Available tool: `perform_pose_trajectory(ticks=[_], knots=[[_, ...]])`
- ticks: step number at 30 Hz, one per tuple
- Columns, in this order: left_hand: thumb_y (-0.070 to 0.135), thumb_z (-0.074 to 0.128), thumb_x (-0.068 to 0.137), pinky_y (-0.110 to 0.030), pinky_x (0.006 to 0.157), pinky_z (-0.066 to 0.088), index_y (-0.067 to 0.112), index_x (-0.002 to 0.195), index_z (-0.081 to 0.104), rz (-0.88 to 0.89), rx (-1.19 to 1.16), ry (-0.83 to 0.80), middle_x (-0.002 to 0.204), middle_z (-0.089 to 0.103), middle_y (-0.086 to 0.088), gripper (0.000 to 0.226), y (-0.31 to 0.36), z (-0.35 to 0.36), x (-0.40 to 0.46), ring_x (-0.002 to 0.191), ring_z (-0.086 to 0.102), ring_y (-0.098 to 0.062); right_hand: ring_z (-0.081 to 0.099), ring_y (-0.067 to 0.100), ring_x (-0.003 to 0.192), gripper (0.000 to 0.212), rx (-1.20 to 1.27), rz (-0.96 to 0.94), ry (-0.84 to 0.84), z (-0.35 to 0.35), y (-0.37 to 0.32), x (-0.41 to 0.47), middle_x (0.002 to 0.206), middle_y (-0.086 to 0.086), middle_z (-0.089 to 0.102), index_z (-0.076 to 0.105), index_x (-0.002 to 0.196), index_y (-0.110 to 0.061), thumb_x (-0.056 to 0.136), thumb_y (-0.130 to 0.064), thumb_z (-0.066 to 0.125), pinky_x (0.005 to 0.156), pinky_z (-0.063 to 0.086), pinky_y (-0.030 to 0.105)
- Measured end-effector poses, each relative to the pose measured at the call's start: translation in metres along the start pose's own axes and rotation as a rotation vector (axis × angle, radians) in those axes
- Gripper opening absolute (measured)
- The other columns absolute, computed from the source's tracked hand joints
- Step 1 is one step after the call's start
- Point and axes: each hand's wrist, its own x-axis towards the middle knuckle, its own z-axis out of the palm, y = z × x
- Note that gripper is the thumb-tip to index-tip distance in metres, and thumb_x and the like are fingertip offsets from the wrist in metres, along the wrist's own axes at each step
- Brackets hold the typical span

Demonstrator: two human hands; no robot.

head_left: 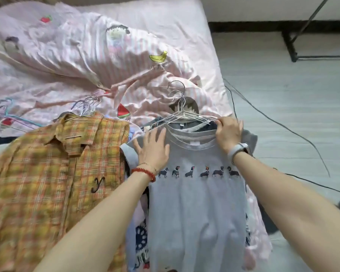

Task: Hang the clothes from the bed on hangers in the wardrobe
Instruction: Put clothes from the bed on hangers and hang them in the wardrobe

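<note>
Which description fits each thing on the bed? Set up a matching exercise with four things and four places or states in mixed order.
Things:
1. grey T-shirt with a row of dogs
2. orange and yellow plaid shirt
3. left hand
4. right hand

Descriptions:
A. grips the T-shirt's shoulder by the collar
B. lies on the left of the bed
C. rests flat, fingers spread
D. lies under both hands

Pairs: 1-D, 2-B, 3-C, 4-A

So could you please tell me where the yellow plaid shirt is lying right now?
In the head view, the yellow plaid shirt lies on the bed's left side, left of the grey dog-print T-shirt, with wire hangers at its collar.
</note>
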Motion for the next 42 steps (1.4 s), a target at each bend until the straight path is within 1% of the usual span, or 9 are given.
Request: perform_pose_trajectory(ticks=[4,9,16,20,24,29,33,38,42], knots=[[0.039,0.032,0.097,-0.062,0.107,-0.005,0.030,0.147,0.000,0.013,0.242,-0.236,0.156,-0.011,-0.003,0.060,-0.018,0.038,0.003,0.142,-0.015,-0.026,0.040,0.029,0.122,0.029,-0.041,0.045,-0.168,0.037,0.013,0.025,0.128,0.012,0.052,0.057,0.119,-0.014,0.095,-0.018,0.042,0.111,0.014,0.046],[0.037,0.032,0.097,-0.059,0.110,-0.002,0.029,0.148,0.002,0.064,0.219,-0.334,0.157,-0.008,-0.001,0.059,-0.028,0.030,0.016,0.143,-0.011,-0.024,0.017,0.023,0.139,0.046,-0.188,-0.067,-0.417,0.047,0.011,0.015,0.149,0.004,0.028,0.033,0.140,-0.017,0.095,-0.028,0.036,0.113,0.009,0.054],[0.032,0.032,0.097,-0.047,0.113,0.004,0.026,0.146,0.019,0.010,0.142,0.020,0.156,0.009,-0.001,0.050,-0.058,-0.027,-0.027,0.143,0.003,-0.018,0.004,0.022,0.142,0.049,-0.216,-0.285,-0.487,0.031,-0.067,-0.039,0.153,0.004,0.017,0.023,0.144,-0.019,0.098,-0.034,0.028,0.114,0.002,0.049],[0.031,0.036,0.097,-0.049,0.112,0.004,0.025,0.145,0.026,-0.224,0.077,0.174,0.153,0.021,-0.002,0.050,-0.118,-0.062,-0.101,0.142,0.013,-0.018,0.023,0.030,0.138,0.069,-0.157,-0.607,-0.491,0.023,-0.150,-0.097,0.144,0.011,0.037,0.040,0.136,-0.013,0.085,-0.046,0.008,0.111,0.017,0.056],[0.031,0.036,0.097,-0.050,0.112,0.006,0.022,0.142,0.035,-0.521,0.012,0.280,0.151,0.029,-0.001,0.046,-0.182,-0.080,-0.210,0.140,0.020,-0.019,0.012,0.022,0.142,0.056,-0.108,-0.829,-0.585,0.022,-0.237,-0.178,0.150,0.002,0.027,0.028,0.143,-0.018,0.094,-0.041,0.012,0.115,0.009,0.048],[0.034,0.033,0.085,-0.063,0.095,0.034,0.013,0.114,0.065,-0.940,-0.076,0.486,0.122,0.061,-0.011,0.048,-0.253,-0.075,-0.395,0.115,0.055,-0.031,0.029,0.028,0.136,0.061,0.081,-1.164,-0.695,0.018,-0.329,-0.345,0.138,0.006,0.046,0.046,0.133,-0.014,0.089,-0.043,0.015,0.111,0.020,0.053],[0.031,0.038,0.082,-0.060,0.096,0.033,0.011,0.114,0.064,-1.234,-0.143,0.632,0.121,0.061,-0.013,0.046,-0.270,-0.049,-0.529,0.115,0.055,-0.031,0.030,0.026,0.135,0.056,0.081,-1.448,-0.848,0.009,-0.356,-0.487,0.135,0.002,0.049,0.051,0.129,-0.016,0.089,-0.040,0.019,0.109,0.022,0.053],[0.022,0.051,0.073,-0.057,0.082,0.045,0.010,0.102,0.067,-1.588,-0.099,0.744,0.104,0.066,-0.012,0.036,-0.254,0.008,-0.701,0.094,0.065,-0.027,0.056,0.035,0.112,0.052,-0.004,-1.821,-1.010,0.010,-0.360,-0.653,0.110,0.008,0.066,0.064,0.109,-0.010,0.081,-0.034,0.028,0.088,0.041,0.059],[0.027,0.040,0.076,-0.054,0.078,0.051,0.007,0.100,0.068,-1.905,-0.196,0.799,0.102,0.068,-0.016,0.042,-0.216,0.055,-0.812,0.092,0.067,-0.031,0.032,0.027,0.134,0.071,0.002,-2.040,-1.172,-0.003,-0.338,-0.769,0.136,0.006,0.048,0.048,0.131,-0.014,0.080,-0.047,0.010,0.109,0.020,0.050]])
